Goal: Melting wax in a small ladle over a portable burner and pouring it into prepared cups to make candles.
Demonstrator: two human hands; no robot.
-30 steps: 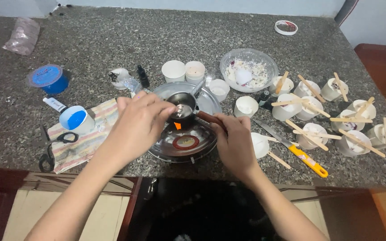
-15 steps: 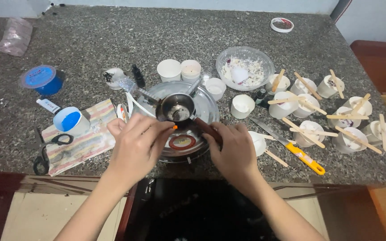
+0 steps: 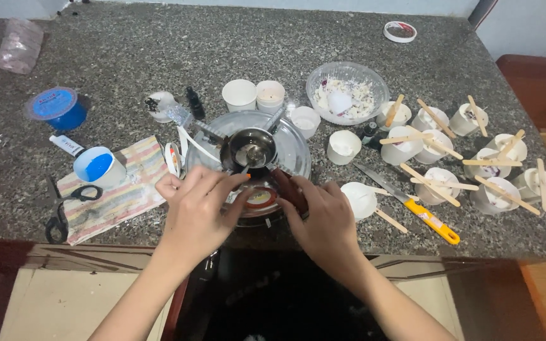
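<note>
Right hand fingers grip the small pan handle; left hand fingers pinch a thin stick; pan should be held level above the burner.

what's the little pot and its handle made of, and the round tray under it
The small pot looks like polished metal, probably steel: grey, with bright reflections inside. Its handle, held by the right hand, seems to be dark reddish-brown wood, though plastic is possible. The round tray looks like shiny silvery metal, mirror-like at the rim.
</note>
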